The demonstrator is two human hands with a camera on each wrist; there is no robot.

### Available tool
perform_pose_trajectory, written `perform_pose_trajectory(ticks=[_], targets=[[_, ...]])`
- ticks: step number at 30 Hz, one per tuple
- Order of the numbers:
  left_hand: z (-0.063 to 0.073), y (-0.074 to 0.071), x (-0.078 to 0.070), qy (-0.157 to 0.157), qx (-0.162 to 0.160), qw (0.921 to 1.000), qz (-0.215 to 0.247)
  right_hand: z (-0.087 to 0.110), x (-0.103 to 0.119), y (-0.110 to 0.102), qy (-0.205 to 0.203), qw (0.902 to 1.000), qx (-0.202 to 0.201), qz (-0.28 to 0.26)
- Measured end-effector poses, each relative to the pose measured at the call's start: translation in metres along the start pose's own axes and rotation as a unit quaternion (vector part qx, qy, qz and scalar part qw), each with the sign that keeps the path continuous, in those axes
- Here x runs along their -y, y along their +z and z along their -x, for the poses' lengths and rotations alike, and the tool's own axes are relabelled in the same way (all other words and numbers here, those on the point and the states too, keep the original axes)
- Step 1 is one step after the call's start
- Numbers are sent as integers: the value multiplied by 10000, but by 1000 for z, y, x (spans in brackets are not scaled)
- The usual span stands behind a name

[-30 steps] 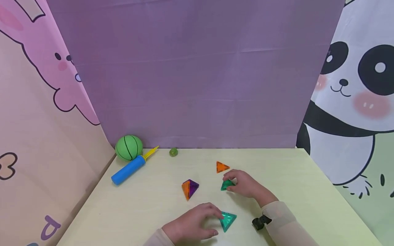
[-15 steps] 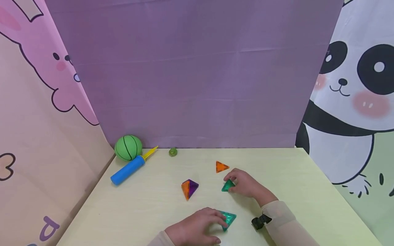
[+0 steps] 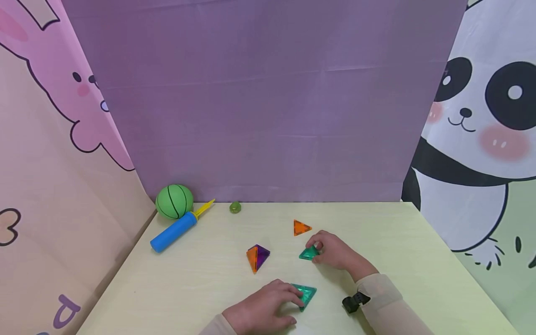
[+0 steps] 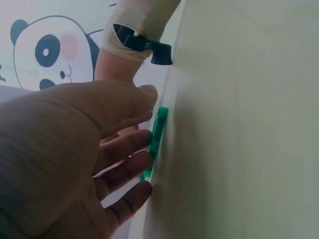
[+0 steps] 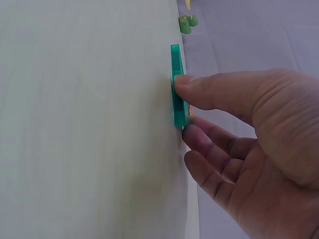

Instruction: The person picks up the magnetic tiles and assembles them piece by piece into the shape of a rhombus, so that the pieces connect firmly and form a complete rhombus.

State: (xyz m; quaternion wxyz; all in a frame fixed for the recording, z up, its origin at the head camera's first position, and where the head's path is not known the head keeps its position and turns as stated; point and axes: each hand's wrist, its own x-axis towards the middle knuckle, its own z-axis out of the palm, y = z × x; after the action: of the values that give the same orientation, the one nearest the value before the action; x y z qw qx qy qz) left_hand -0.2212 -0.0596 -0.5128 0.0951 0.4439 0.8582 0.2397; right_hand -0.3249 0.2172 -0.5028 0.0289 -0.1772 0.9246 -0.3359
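My left hand (image 3: 264, 304) rests its fingertips on a translucent green triangular magnetic tile (image 3: 307, 295) lying near the front of the table. In the left wrist view the fingers (image 4: 130, 167) reach to that tile's edge (image 4: 158, 132), and the thumb stays off it. Farther back, my right hand (image 3: 332, 251) pinches a second green triangular magnetic tile (image 3: 308, 253) between thumb and fingers. The right wrist view shows the thumb (image 5: 185, 85) against this tile (image 5: 177, 107), low over the tabletop; whether it touches the table I cannot tell.
An orange triangular tile (image 3: 301, 227) lies beyond the right hand. An orange and purple tile piece (image 3: 257, 258) sits left of it. A green ball (image 3: 175, 201), a blue pump with a yellow tip (image 3: 175, 235) and a small green round object (image 3: 235, 207) are along the back left.
The left hand has come onto the front green tile, which has shifted slightly left and away from me. The right hand has turned its tile a little, almost in place.
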Motion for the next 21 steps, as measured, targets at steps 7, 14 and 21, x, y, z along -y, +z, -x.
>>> perform_pose_trajectory(ticks=[7, 14, 21], targets=[[2, -2, 1, -277, 12, 9996, 19, -1, -1, 1, 173, 9998, -38, -42], [2, -1, 6, -410, 63, 9991, -43, -2, 0, 2, 337, 9989, -175, -267], [2, -1, 6, -552, 63, 9985, -18, -3, 2, 2, 422, 9979, -189, -460]])
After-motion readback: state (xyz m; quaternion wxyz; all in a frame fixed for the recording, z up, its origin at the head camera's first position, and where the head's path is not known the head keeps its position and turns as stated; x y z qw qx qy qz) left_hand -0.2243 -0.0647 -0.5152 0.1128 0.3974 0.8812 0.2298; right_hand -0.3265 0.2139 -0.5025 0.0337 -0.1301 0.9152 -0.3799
